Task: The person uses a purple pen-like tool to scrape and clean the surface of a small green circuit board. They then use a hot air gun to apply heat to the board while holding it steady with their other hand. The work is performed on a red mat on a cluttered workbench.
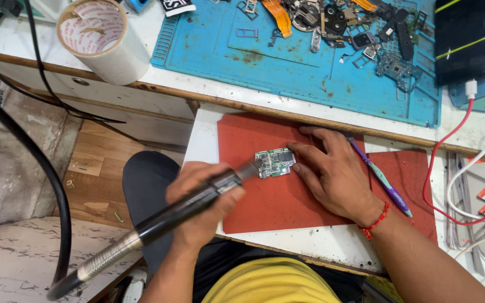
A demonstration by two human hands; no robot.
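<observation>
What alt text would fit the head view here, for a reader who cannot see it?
The left hand holds a black pen-shaped power tool to a small green circuit board, steadied by the right hand on a red mat. Beyond lie a blue mat strewn with phone parts and a tape roll.

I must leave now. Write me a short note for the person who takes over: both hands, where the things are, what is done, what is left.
Left hand: grips the black rotary tool handpiece, tip on the left edge of the small green circuit board.
Right hand: flat on the red mat, fingertips pinning the board's right edge.
Purple toothbrush lies right of that hand.
Done: board placed and held.
Left: work at the board's edge appears in progress; how far, cannot tell.
</observation>
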